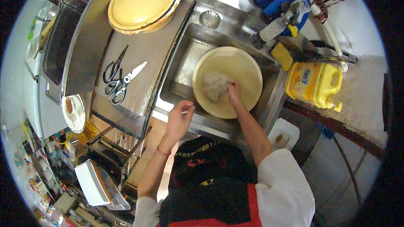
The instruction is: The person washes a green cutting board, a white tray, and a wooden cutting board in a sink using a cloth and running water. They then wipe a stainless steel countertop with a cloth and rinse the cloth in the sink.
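A large cream-coloured basin (246, 69) with cloudy liquid in it stands in a stainless steel sink (180, 75). My right hand (234, 92) reaches into the basin, its fingers closed on the edge of a pale, soft mass (215, 83); what the mass is I cannot tell. My left hand (181, 116) is raised near the sink's front edge, left of the basin, fingers curled, with a small white thing at them that is too small to name. Two pairs of scissors, one dark (115, 66) and one silver (121, 85), lie on the board to the left.
A yellow enamel lidded pot (142, 3) stands at the board's far end. A metal strainer (210, 19) sits behind the basin. To the right are a yellow sponge (282, 56), a yellow detergent jug (312, 83) and a clear spray bottle (273, 30). A white dish (74, 113) is at the left.
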{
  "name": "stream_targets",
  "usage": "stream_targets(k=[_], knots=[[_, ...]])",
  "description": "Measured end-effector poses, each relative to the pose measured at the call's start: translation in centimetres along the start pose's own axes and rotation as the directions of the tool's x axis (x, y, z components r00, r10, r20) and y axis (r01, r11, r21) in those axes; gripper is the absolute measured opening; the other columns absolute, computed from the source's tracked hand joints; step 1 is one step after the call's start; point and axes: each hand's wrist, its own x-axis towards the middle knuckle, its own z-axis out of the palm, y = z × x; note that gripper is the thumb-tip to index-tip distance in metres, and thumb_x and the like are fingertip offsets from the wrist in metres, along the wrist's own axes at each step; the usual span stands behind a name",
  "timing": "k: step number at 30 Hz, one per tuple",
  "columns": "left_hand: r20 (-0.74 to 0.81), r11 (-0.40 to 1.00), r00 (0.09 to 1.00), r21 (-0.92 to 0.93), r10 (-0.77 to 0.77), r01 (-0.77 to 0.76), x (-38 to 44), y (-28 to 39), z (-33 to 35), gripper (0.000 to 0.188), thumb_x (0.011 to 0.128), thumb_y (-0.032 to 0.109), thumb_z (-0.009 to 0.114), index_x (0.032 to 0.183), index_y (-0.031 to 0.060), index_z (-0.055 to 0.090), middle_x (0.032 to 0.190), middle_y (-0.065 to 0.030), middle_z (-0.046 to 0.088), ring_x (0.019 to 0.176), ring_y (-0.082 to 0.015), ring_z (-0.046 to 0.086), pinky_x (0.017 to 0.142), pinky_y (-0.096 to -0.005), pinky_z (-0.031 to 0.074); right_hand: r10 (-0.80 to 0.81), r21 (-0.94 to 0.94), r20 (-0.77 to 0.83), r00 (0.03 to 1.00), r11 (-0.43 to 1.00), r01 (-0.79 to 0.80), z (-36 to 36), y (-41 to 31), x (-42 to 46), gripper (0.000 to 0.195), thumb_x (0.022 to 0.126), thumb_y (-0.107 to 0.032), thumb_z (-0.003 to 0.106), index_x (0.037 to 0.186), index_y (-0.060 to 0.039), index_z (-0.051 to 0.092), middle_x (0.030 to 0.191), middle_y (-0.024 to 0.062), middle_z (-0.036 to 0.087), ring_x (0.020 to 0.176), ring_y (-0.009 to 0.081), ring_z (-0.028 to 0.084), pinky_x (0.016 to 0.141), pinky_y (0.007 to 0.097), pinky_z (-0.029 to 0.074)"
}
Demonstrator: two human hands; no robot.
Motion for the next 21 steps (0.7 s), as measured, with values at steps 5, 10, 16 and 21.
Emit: stream_targets(k=[5,10,16,21], knots=[[0.082,0.963,0.996,0.262,0.044,-0.064,9.8,-3.9,7.6,0.020,0.080,0.011,0.057,0.096,-0.0004,0.057,0.086,-0.0182,0.062,0.079,-0.0320,0.061,0.070,-0.0388,0.048,0.086,0.346,0.112,0.990,0.931,-0.120,-2.1,-4.6,-1.0,0.063,0.073,-0.029,0.066,0.125,-0.0043,0.042,0.119,0.0141,0.048,0.109,0.0259,0.046,0.092,0.0398,0.038],[-0.080,0.873,0.980,0.471,0.181,-0.123,14.0,-5.9,11.0,0.028,0.081,0.014,0.051,0.106,-0.0001,0.052,0.102,-0.0195,0.055,0.088,-0.0376,0.057,0.074,-0.0426,0.047,-0.197,-0.292,-0.137,0.971,0.944,0.150,-4.5,-6.8,-0.8,0.047,0.082,-0.024,0.056,0.122,-0.0025,0.044,0.105,0.0103,0.055,0.094,0.0235,0.054,0.082,0.0372,0.042],[-0.242,0.782,0.956,0.622,0.166,0.022,15.1,-3.1,7.4,0.030,0.086,0.019,0.050,0.112,0.0053,0.051,0.109,-0.0201,0.048,0.091,-0.0399,0.055,0.074,-0.0450,0.047,-0.217,-0.688,-0.350,0.912,0.719,-0.093,-1.7,-1.3,1.1,0.029,0.083,-0.021,0.052,0.102,0.0006,0.049,0.096,0.0203,0.057,0.087,0.0371,0.055,0.077,0.0449,0.042],[0.000,0.887,0.995,0.453,0.097,-0.086,17.6,-7.6,4.9,0.028,0.088,0.018,0.048,0.111,0.0064,0.057,0.096,-0.0225,0.060,0.085,-0.0404,0.058,0.074,-0.0412,0.048,-0.133,-0.211,-0.747,0.652,0.977,-0.042,6.9,-5.6,6.3,0.028,0.083,-0.019,0.047,0.103,0.0000,0.044,0.089,0.0191,0.057,0.083,0.0358,0.055,0.074,0.0471,0.041]])
